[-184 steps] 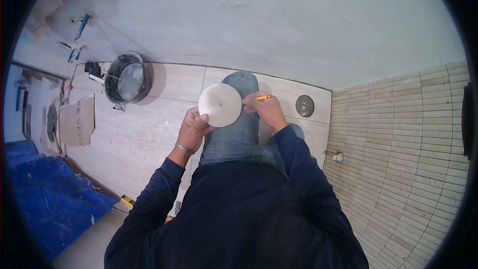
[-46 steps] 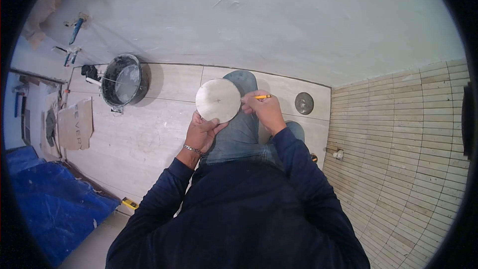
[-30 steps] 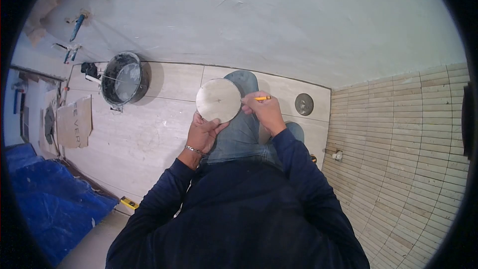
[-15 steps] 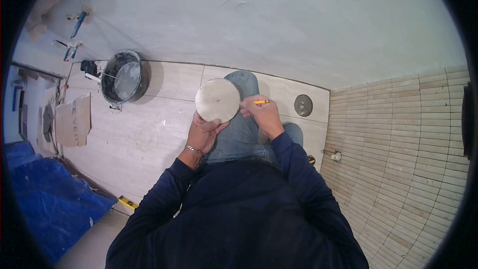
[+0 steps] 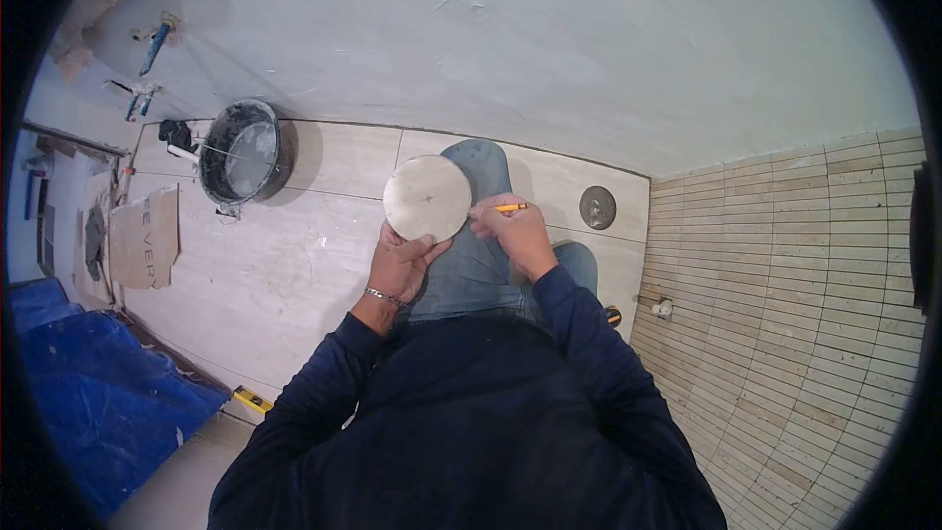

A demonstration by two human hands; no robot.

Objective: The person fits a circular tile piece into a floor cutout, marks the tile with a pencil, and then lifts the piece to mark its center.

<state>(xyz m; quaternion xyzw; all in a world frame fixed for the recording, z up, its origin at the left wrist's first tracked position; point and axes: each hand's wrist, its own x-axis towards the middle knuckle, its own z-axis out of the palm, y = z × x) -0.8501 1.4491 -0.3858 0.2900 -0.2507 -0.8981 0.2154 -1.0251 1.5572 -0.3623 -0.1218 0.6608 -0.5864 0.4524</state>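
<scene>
A pale round disc (image 5: 425, 194), marked with a small cross near its centre, is held over my left thigh. My left hand (image 5: 402, 263) grips its lower edge, thumb on the face and fingers behind. In my right hand (image 5: 517, 234) is a yellow pencil (image 5: 509, 207), pinched between thumb and fingers. Its tip points left, right at the disc's right edge. Both forearms rest close to my body, and my knees show beneath the disc.
A black bucket (image 5: 245, 152) with grey mix stands by the wall at left. A round grey drain-like piece (image 5: 598, 207) lies on the tiled floor at right. Cardboard (image 5: 145, 238), a blue tarp (image 5: 108, 388) and a yellow spirit level (image 5: 253, 399) lie at left. Narrow tiles (image 5: 775, 324) cover the right side.
My right hand with the pencil has shifted slightly down and left along the disc's edge. The disc and my left hand are almost unmoved.
</scene>
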